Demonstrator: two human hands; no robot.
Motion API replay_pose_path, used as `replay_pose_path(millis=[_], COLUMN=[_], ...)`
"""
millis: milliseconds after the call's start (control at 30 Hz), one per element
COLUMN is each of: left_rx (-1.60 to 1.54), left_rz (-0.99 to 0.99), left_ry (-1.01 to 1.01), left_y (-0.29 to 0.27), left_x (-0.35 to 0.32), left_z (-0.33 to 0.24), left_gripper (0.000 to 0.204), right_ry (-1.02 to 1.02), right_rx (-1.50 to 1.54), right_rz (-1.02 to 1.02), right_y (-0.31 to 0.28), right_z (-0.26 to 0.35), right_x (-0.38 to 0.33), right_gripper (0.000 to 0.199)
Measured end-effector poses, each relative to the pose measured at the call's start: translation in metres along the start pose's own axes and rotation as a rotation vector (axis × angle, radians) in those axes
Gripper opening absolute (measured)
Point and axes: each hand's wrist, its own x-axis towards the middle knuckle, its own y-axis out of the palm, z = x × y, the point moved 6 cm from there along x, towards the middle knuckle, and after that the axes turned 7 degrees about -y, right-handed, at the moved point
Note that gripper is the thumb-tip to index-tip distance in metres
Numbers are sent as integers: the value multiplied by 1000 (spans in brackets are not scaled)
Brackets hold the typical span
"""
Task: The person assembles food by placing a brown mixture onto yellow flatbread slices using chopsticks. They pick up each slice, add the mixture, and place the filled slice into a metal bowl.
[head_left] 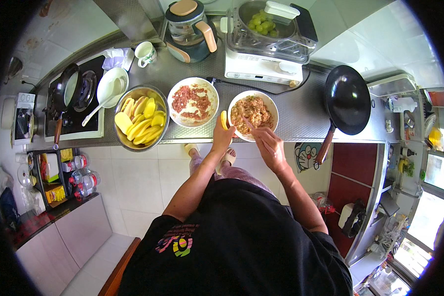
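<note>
At counter (301, 116) edge, left fingers (225, 133) pinch slice (224, 120), long axis 12-to-6; filling (257, 110) at its 3 o'clock, right fingers (264, 135) gripping utensil (247, 123).

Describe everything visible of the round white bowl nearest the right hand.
The white bowl is round, smooth and glossy, perhaps ceramic. It sits upright on the metal counter near the front edge, holding a clumpy, brownish-orange mixture, with bare wall showing around it. A thin utensil in the right grip dips into the mixture. The left grip, with a yellow slice, is at its left rim; contact is unclear.
</note>
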Motion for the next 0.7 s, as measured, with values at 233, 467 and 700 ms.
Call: replay_pose_path(millis=[233,467,700], left_rx=[20,25,43], left_rz=[8,7,7], left_ry=[-85,-14,8], left_y=[2,0,2], left_x=[1,1,-1], left_z=[4,1,-1], left_gripper=[33,31,27], right_ry=[80,-9,183], right_rx=[-18,21,-29], right_rz=[1,53,-40], right_y=[-26,16,-26], right_z=[13,29,-10], right_x=[-9,-7,-15], right_gripper=[17,16,18])
